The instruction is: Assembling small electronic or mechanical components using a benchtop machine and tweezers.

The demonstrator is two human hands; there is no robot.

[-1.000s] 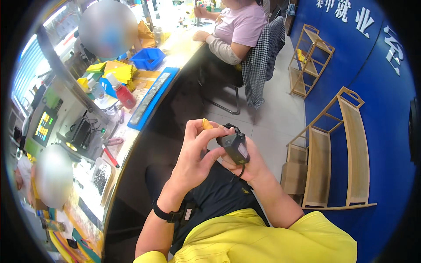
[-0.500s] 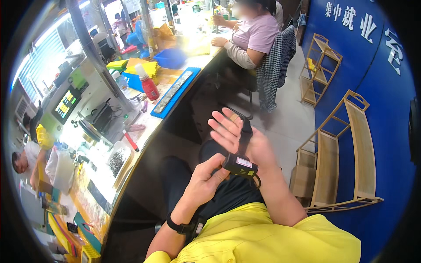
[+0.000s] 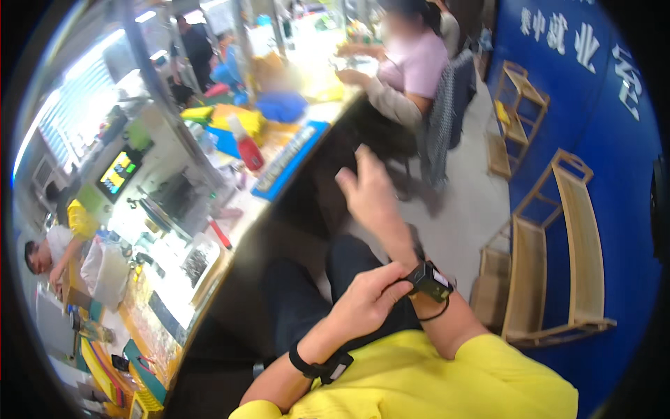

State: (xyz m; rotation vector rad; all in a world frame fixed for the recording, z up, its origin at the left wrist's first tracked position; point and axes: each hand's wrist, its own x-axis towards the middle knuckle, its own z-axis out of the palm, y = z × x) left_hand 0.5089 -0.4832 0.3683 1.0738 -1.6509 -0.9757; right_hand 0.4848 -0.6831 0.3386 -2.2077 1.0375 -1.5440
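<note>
blue wall right, cluttered counter left. black boxy device sits at right wrist. left hand: grip narrow, thumb and fingers pinching the device's edge. right hand: grip empty, thumb and fingers apart, blurred, clear of counter.

left hand: fingers bent, at right wrist | right hand: extended forward, blurred

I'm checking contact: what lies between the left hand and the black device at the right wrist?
Nothing visible: in the head view, the left hand touches the black device, with no gap showing.
</note>
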